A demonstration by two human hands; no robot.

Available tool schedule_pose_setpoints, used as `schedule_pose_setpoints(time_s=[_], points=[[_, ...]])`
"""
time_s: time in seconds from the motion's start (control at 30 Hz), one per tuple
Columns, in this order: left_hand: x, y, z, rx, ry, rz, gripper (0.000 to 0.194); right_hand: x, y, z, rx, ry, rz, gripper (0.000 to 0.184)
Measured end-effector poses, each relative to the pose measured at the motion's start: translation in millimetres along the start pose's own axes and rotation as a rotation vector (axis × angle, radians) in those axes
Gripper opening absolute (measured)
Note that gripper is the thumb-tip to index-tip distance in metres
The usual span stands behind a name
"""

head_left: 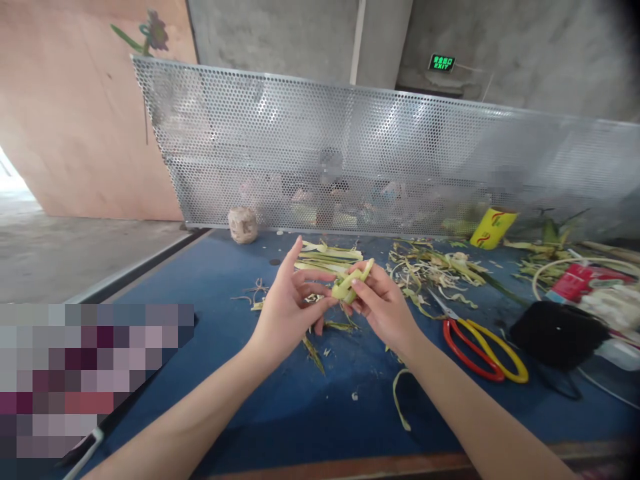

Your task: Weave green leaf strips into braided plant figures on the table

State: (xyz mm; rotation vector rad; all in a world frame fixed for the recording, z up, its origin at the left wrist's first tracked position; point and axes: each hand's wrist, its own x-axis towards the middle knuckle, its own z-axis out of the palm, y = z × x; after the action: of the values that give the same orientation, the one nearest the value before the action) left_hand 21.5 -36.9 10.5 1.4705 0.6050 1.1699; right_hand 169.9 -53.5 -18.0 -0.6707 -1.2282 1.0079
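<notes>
My left hand (290, 303) and my right hand (377, 303) meet above the blue table (210, 280). Between their fingertips is a pale green folded leaf strip (350, 283). The right hand's fingers pinch the strip from the right. The left thumb and fingers press on its left end, with the index finger raised. More cut leaf strips (327, 257) lie just behind the hands, and small scraps (315, 353) lie under them.
Red and yellow scissors (480, 347) lie right of my right wrist. A black pouch (557, 333), a yellow cup (493, 228), a shavings pile (430, 270) and a perforated metal screen (350, 147) stand beyond. A small woven ball (243, 225) sits at the back left.
</notes>
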Motion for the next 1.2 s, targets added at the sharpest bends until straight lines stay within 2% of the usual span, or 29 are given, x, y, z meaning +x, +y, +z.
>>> schedule_pose_setpoints(time_s=[0.17,0.3,0.43,0.53,0.67,0.77,1.0,1.2], points=[[-2.1,-2.4,3.1,-0.055,0.081,-0.018,0.098,0.3,0.9,0.9,-0.016,0.023,-0.007,0.01],[-1.5,-2.3,3.2,-0.033,0.095,-0.066,0.097,0.1,-0.1,-0.8,-0.069,0.062,-0.015,0.013],[0.3,-3.4,2.0,0.006,0.076,-0.188,0.093,0.1,2.9,-1.8,-0.059,0.077,-0.038,0.013],[0.5,-4.9,0.9,0.029,0.035,-0.221,0.083,1.1,3.9,-3.0,-0.081,0.074,-0.029,0.014],[-0.2,-5.5,0.8,0.046,-0.023,-0.099,0.071,2.1,0.5,-4.3,-0.117,0.042,0.004,0.016],[-0.4,-5.3,0.8,0.036,-0.052,-0.065,0.074,1.8,-1.3,-4.3,-0.128,0.015,0.033,0.018],[-1.1,-10.9,-1.3,0.12,-0.126,-0.157,0.081,2.1,3.3,-3.9,-0.137,0.065,0.009,0.019],[-7.8,-17.0,3.1,0.142,-0.271,-0.224,0.083,3.5,4.8,-8.0,-0.166,0.094,0.005,0.016]])
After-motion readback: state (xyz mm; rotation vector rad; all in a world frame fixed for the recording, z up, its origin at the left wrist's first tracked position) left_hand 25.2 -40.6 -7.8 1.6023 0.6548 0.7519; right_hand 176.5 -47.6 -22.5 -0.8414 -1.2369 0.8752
